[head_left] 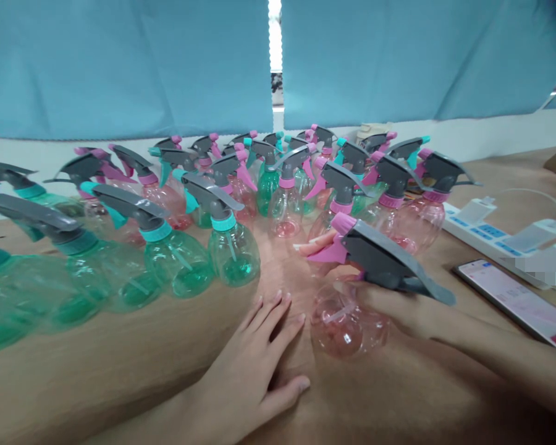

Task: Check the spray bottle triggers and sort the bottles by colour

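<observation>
My right hand (389, 306) is closed round the neck of a pink spray bottle (347, 321) with a grey trigger head (384, 259), held upright just above or on the wooden table (120, 371). One finger reaches forward along the pink trigger. My left hand (259, 358) lies flat on the table just left of that bottle, fingers spread, holding nothing. Several green spray bottles (234, 247) stand to the left and several pink ones (417, 216) behind and to the right.
A white power strip (491, 238) with plugs lies at the right, and a phone (514, 300) with a lit screen lies in front of it. Blue curtains (120, 62) hang behind the table.
</observation>
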A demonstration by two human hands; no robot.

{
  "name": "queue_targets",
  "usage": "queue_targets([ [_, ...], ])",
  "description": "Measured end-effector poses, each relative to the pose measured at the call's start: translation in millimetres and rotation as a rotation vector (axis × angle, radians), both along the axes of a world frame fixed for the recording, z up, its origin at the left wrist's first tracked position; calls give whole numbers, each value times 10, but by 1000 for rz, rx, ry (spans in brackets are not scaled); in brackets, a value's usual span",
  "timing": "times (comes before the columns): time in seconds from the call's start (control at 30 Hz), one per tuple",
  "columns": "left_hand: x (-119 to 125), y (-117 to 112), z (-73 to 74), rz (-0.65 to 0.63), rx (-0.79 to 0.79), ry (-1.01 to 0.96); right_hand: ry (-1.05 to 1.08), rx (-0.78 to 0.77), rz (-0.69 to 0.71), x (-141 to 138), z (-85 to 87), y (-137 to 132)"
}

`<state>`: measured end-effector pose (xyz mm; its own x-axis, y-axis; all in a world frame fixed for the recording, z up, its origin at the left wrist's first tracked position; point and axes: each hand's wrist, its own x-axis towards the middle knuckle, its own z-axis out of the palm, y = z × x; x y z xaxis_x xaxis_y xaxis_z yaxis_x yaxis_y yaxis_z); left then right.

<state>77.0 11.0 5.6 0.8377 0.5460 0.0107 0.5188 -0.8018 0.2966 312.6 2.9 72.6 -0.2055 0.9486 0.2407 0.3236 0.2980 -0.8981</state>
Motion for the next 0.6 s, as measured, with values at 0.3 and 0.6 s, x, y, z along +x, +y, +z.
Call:
queue_targets([
  [0.3,-6,-8,-31,-1,49,-23,-16,-8,14,-1,6,20],
  [0.6,-22,11,-122,-20,147,-52,-171,115,-178,-37,114,-11],
])
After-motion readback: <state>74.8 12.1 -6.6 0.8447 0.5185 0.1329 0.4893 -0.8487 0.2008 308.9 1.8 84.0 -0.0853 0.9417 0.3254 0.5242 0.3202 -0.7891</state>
